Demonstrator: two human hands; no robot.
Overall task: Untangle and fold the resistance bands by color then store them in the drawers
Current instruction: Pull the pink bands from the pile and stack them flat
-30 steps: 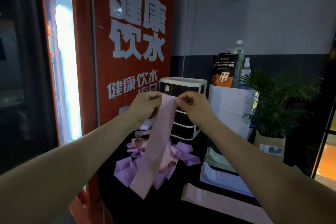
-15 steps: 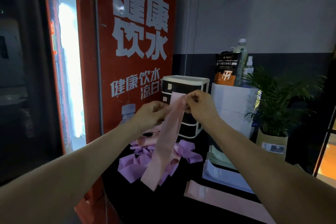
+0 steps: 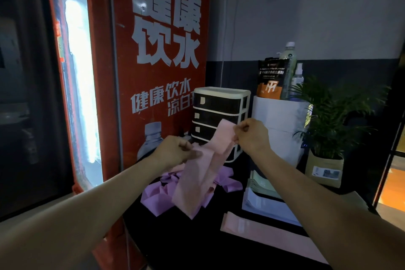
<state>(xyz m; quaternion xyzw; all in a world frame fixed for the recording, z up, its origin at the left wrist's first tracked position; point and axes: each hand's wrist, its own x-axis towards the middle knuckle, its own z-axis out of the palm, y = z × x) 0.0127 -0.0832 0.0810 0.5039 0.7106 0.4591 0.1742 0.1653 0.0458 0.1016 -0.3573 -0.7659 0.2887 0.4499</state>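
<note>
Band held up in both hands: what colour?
Pale pink band, clearest in the head view.

A pink band (image 3: 203, 169) hung lifted above the table, doubled and slanting down-left. A tangled purple pile (image 3: 157, 195) lay beneath it. A flat pink band (image 3: 258, 231) lay nearer, right. The closed black drawers (image 3: 219, 116) stood behind.
</note>
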